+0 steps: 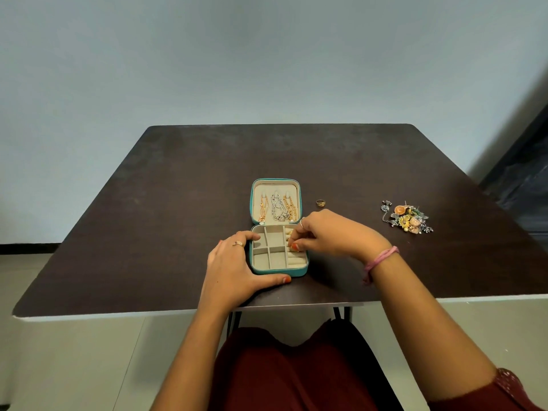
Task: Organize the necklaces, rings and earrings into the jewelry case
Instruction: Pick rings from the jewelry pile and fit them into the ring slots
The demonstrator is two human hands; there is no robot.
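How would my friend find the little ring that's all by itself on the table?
Start at the open teal jewelry case in the middle of the dark table. Look just right of its lid: the gold ring lies alone there, nearer than the colourful earring pile farther right.

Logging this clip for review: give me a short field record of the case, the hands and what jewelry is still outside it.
case: teal jewelry case, open on dark table
lid: three necklaces hanging, gold, silver, gold
left hand: rests flat against case's left and front sides
right hand: fingertips pinching at ring rolls; item in grip too small to identify
outside case: gold ring, pile of earrings to the right
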